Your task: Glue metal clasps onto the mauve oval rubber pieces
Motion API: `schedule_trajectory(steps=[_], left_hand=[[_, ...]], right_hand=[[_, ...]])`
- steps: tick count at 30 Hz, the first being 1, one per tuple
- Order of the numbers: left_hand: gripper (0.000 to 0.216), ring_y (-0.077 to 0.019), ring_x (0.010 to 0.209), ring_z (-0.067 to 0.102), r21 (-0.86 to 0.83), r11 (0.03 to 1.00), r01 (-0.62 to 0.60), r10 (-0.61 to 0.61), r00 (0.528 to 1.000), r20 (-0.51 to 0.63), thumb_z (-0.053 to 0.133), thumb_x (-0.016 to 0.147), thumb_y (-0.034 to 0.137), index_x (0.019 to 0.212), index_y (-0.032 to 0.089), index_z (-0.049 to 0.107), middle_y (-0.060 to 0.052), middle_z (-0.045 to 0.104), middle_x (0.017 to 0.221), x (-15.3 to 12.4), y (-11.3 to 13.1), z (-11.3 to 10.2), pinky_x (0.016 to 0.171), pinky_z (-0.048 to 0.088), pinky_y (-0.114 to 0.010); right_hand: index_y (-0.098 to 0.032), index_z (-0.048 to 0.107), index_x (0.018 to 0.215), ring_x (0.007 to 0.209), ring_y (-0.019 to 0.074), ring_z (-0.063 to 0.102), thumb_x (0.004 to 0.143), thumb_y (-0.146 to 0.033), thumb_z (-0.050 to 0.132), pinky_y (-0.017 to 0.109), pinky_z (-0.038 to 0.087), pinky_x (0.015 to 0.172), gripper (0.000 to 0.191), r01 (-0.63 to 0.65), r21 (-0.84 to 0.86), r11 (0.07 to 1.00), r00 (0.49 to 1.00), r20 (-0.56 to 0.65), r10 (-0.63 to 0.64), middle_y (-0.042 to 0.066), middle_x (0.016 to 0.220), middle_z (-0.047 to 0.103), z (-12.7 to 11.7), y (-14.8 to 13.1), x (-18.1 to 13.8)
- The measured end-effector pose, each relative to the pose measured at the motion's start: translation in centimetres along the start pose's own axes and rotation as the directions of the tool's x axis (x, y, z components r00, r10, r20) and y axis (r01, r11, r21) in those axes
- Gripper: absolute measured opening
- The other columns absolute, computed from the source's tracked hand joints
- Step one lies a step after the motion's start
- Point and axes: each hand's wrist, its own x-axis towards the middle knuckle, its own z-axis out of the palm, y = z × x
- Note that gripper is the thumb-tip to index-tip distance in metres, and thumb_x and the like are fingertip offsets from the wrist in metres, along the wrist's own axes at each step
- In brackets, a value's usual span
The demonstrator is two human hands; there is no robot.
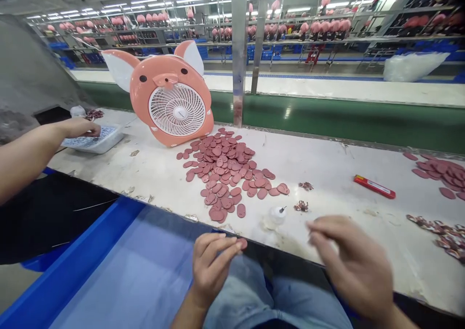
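While the long white workbench (327, 164) runs across the whole view, the biggest thing standing on it is a pink pig-faced fan (170, 94), upright at the back left with its white grille facing the person. In front of it, a heap of dark pink oval pieces (227, 171) spreads over the middle of the bench, thinning toward the near edge. A second heap (441, 171) lies at the far right, well apart from the first, with a red pen-like tool (374, 186) between the two. At far left a co-worker's arm (39, 147) reaches to a white tray (96, 142). Near the bench edge stands a small clear squeeze bottle (276, 216), with two crumpled scraps (304, 195) just beyond it. The left hand (212, 263) hangs below the bench edge, fingers curled loosely, one dark pink oval piece (241, 244) pinched at the fingertips. The right hand (354, 261) is blurred with motion over the bench edge, just right of the bottle, fingers half spread; whether it has hold of anything I cannot tell. By my reading, one piece is being readied in hand, and the bottle is what the right hand would need next, taken with a light pinch so it stays upright.
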Motion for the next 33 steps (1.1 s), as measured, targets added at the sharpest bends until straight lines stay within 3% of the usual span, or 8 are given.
schedule_trajectory(steps=[1,4,8,13,17,21,27,33], left_hand=[[0.027,-0.0181,0.083,0.064,-0.016,1.0,0.007,-0.008,0.999,-0.031,0.075,0.082,0.009,0.102,0.027,0.07,0.001,0.073,0.08,-0.1,0.9,-0.3,0.08,0.054,-0.034],[0.021,-0.0172,0.079,0.064,-0.123,0.992,0.018,-0.031,0.994,-0.105,0.073,0.085,0.015,0.097,0.032,0.072,0.002,0.067,0.076,-0.9,3.5,-0.8,0.082,0.056,-0.035],[0.024,-0.0205,0.084,0.067,-0.447,0.849,0.283,-0.323,0.946,-0.015,0.063,0.092,0.041,0.115,0.037,0.068,-0.003,0.07,0.091,-1.9,5.7,-0.3,0.074,0.06,-0.036],[0.035,-0.0215,0.08,0.068,-0.717,0.178,0.674,-0.635,0.635,0.439,0.071,0.079,0.06,0.099,0.032,0.073,-0.005,0.068,0.096,-1.4,7.4,0.2,0.055,0.056,-0.029],[0.037,-0.0194,0.079,0.069,-0.751,-0.173,0.637,-0.793,0.363,0.49,0.087,0.062,0.053,0.084,0.024,0.078,-0.005,0.074,0.085,0.3,8.2,-0.8,0.071,0.057,-0.028],[0.038,-0.0128,0.063,0.066,-0.733,-0.411,0.542,-0.82,0.131,0.557,0.093,0.058,0.043,0.086,0.021,0.079,-0.004,0.076,0.074,1.7,8.3,-1.7,0.063,0.054,-0.022],[0.039,-0.0137,0.069,0.07,-0.703,-0.551,0.45,-0.766,0.062,0.64,0.091,0.063,0.04,0.094,0.02,0.079,-0.006,0.078,0.082,2.8,8.5,-2.0,0.059,0.055,-0.02],[0.034,-0.0147,0.073,0.073,-0.658,-0.626,0.419,-0.714,0.032,0.7,0.089,0.068,0.036,0.095,0.02,0.078,-0.007,0.079,0.09,3.3,8.3,-3.0,0.056,0.056,-0.019]], right_hand=[[-0.025,0.071,0.103,0.073,0.0151,0.068,0.095,-0.034,0.061,0.024,0.058,0.063,0.015,-0.105,0.148,0.983,0.988,0.124,0.087,0.005,0.089,0.07,0.9,-0.9,-1.5],[-0.019,0.068,0.103,0.057,0.0144,0.065,0.091,-0.052,0.064,0.025,0.057,0.049,0.035,-0.628,0.482,0.611,0.749,0.587,0.306,0.004,0.076,0.067,3.8,-2.4,-4.2],[-0.018,0.059,0.097,0.05,0.0097,0.057,0.079,-0.062,0.073,0.02,0.05,0.045,0.049,-0.745,0.499,0.443,0.656,0.667,0.352,-0.003,0.065,0.056,5.8,-3.1,-5.0],[-0.021,0.049,0.093,0.048,0.0105,0.055,0.08,-0.064,0.071,0.022,0.049,0.046,0.05,-0.709,0.484,0.512,0.697,0.587,0.411,-0.004,0.065,0.057,6.4,-3.6,-5.1],[-0.02,0.054,0.091,0.058,0.0164,0.059,0.088,-0.057,0.065,0.032,0.053,0.058,0.038,-0.525,0.348,0.777,0.847,0.302,0.437,0.001,0.07,0.06,5.9,-2.2,-5.0],[-0.021,0.046,0.126,0.1,0.0292,0.055,0.082,-0.05,0.073,0.052,0.046,0.092,0.059,-0.325,0.029,0.945,0.942,-0.074,0.326,0.014,0.118,0.058,4.9,0.7,-2.6],[-0.023,0.056,0.116,0.112,0.033,0.059,0.092,-0.038,0.057,0.052,0.047,0.097,0.029,-0.062,-0.195,0.979,0.977,0.187,0.099,0.011,0.116,0.065,4.5,1.2,-0.1],[-0.022,0.032,0.13,0.059,0.0171,0.065,0.096,-0.031,0.046,0.029,0.055,0.052,0.037,-0.01,-0.177,0.984,0.934,0.35,0.072,0.004,0.091,0.067,2.2,-2.1,-2.8]])
